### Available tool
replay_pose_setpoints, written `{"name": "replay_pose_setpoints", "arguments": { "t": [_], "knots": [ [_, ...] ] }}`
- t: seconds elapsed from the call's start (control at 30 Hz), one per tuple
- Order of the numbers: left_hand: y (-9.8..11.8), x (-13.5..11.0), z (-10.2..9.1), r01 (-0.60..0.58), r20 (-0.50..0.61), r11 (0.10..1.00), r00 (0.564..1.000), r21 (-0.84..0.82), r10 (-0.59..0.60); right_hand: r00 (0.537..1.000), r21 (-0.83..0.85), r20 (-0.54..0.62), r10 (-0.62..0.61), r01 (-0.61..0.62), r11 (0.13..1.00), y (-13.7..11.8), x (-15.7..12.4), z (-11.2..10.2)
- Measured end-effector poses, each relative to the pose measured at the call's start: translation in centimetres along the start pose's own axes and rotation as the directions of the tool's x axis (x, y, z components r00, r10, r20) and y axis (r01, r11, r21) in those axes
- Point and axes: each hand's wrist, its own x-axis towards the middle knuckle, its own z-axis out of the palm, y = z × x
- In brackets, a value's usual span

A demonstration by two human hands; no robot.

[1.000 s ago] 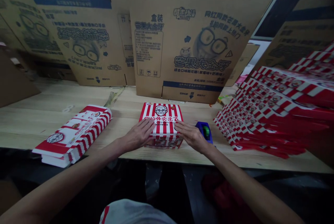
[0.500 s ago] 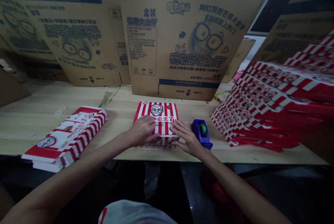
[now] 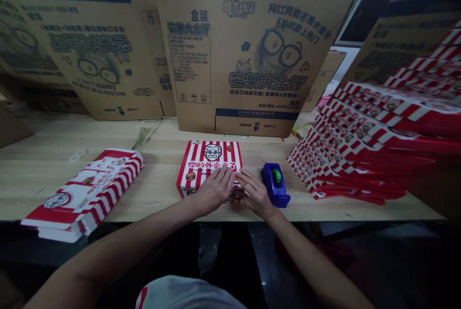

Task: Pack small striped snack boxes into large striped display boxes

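A red-and-white striped cardboard box point(image 3: 196, 153) sits closed on the table in front of me, with a bearded face and Chinese lettering on its lid. My left hand point(image 3: 216, 186) lies over the lid's front right part, its fingers stretched out flat. At the front right corner of the box, my right hand point(image 3: 255, 193) has its fingers on the top edge and its thumb lower down, gripping that corner. The fingertips of both hands almost meet. Beside my right hand stands a blue tape dispenser point(image 3: 275, 189) with a green core.
On the left lies a stack of flattened striped boxes point(image 3: 86, 181), overhanging the front edge. Many striped cartons point(image 3: 360, 141) are piled at the right. Large brown cardboard boxes point(image 3: 237, 59) stand along the back of the wooden table point(image 3: 158, 193).
My left hand has slid right across the lid toward my right hand, uncovering the lettering on the left. My right hand stays at the right corner. The view has shifted slightly.
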Motion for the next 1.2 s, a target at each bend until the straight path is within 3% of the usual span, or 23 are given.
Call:
{"name": "replay_pose_setpoints", "arguments": {
  "t": [0.1,0.2,0.27,0.5,0.6,0.67,0.73,0.8,0.87,0.93,1.03,1.2],
  "knots": [
    [-0.8,-2.4,0.1,0.101,-0.127,0.995,0.986,-0.028,-0.104,0.999,-0.090,0.027,-0.021,0.024,0.996,0.0,-0.1,0.1],
    [-1.5,-5.2,0.6,0.221,-0.296,0.973,0.927,-0.067,-0.231,1.000,-0.147,0.021,0.019,-0.016,0.989,-0.1,-0.6,0.6],
    [-1.7,-6.3,1.1,0.233,-0.377,0.967,0.890,-0.106,-0.256,0.999,-0.154,-0.014,0.042,-0.044,0.987,-0.1,-0.8,1.2],
    [-3.2,-5.7,2.8,0.258,-0.454,0.940,0.826,-0.221,-0.334,0.958,-0.020,-0.170,0.232,-0.239,0.971,-1.5,0.5,3.9],
    [-4.1,-5.8,3.2,0.229,-0.476,0.944,0.820,-0.237,-0.318,0.911,0.020,-0.195,0.364,-0.368,0.930,-2.7,0.9,2.9],
    [-4.4,-5.9,3.5,0.213,-0.472,0.946,0.826,-0.244,-0.308,0.830,0.012,-0.302,0.469,-0.489,0.872,-2.8,0.0,0.7],
    [-4.6,-6.1,3.8,0.209,-0.467,0.944,0.828,-0.255,-0.309,0.662,0.031,-0.456,0.595,-0.656,0.754,-2.4,-1.9,-2.4],
    [-4.5,-6.1,4.0,0.217,-0.473,0.937,0.818,-0.274,-0.327,0.473,0.091,-0.530,0.704,-0.794,0.602,-1.4,-4.2,-5.5],
    [-4.2,-6.1,4.2,0.228,-0.478,0.930,0.807,-0.290,-0.347,0.362,0.146,-0.498,0.788,-0.860,0.488,-0.2,-6.2,-7.6],
    [-3.9,-6.0,4.1,0.242,-0.479,0.924,0.799,-0.297,-0.363,0.338,0.179,-0.414,0.845,-0.880,0.440,0.8,-7.3,-8.3],
    [-3.7,-5.9,4.0,0.253,-0.486,0.921,0.790,-0.297,-0.374,0.309,0.231,-0.320,0.896,-0.891,0.390,1.7,-7.4,-7.5],
    [-3.8,-5.8,4.0,0.241,-0.510,0.929,0.782,-0.281,-0.357,0.222,0.326,-0.333,0.916,-0.885,0.333,2.3,-6.8,-5.6]
  ]
}}
